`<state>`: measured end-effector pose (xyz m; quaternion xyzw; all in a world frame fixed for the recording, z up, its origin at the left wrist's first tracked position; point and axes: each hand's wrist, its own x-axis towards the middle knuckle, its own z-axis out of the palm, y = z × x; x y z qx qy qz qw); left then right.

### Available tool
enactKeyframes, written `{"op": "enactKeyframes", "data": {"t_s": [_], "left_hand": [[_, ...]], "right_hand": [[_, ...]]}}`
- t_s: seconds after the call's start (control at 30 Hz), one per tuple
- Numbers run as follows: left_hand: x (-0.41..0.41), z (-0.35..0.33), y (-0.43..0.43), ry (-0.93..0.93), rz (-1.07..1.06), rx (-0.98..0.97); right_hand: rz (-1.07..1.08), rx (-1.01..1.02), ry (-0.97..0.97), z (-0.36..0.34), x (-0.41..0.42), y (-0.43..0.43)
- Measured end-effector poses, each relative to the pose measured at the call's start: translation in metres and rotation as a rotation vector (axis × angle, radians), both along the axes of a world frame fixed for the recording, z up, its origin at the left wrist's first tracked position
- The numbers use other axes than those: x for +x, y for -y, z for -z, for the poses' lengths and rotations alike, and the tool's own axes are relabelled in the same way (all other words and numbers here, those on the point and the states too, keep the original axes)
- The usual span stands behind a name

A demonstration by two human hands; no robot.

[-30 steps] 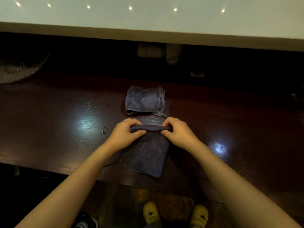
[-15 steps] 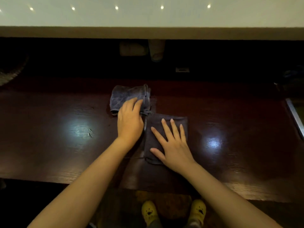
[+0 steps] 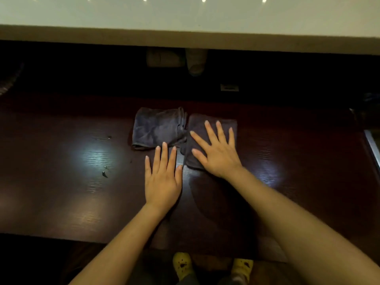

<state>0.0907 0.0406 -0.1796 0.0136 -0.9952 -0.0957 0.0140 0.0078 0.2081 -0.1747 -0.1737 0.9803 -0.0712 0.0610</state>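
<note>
Two folded dark blue-grey towels lie side by side on a dark glossy wooden table (image 3: 61, 192). The left towel (image 3: 157, 128) lies free, a little ahead of my left hand (image 3: 162, 177). That hand is flat with straight fingers on the bare table, fingertips just short of the left towel's near edge. My right hand (image 3: 214, 151) lies flat with spread fingers on the right towel (image 3: 211, 124), pressing it down. Part of the right towel is hidden under the palm.
A few small dark crumbs (image 3: 104, 173) lie on the table left of my left hand. A pale counter edge (image 3: 185, 38) overhangs the dark back of the table. Yellow shoes (image 3: 182, 264) show below the table's near edge. A metal edge (image 3: 373, 147) is at far right.
My right hand slid the folded towel away from me, up beside the other towel. My left hand came off the left towel and now lies flat on the table.
</note>
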Motion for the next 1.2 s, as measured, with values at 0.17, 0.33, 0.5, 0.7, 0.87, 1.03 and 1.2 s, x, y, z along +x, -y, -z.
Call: {"op": "enactKeyframes", "data": {"t_s": [0.17, 0.33, 0.5, 0.7, 0.87, 1.03, 1.2], "left_hand": [[-0.004, -0.001, 0.006, 0.02, 0.005, 0.031], [-0.002, -0.002, 0.008, 0.003, 0.022, 0.0], [-0.001, -0.003, 0.008, 0.022, 0.024, -0.019], [-0.002, -0.004, 0.008, 0.016, 0.036, -0.008], [-0.003, -0.004, 0.008, 0.015, 0.035, -0.001], [0.006, -0.002, -0.01, 0.022, -0.003, 0.028], [0.008, -0.001, -0.022, 0.007, 0.063, 0.048]], "right_hand": [[0.009, 0.011, 0.004, 0.001, -0.081, 0.019], [0.009, 0.046, 0.012, 0.0, -0.101, 0.023], [-0.033, -0.003, -0.023, -0.002, -0.045, 0.009], [-0.085, 0.023, 0.006, -0.01, 0.06, -0.024], [-0.136, 0.034, -0.017, -0.006, 0.15, -0.062], [-0.152, 0.033, 0.003, -0.007, 0.173, -0.085], [0.04, 0.011, -0.005, -0.009, 0.103, -0.106]]}}
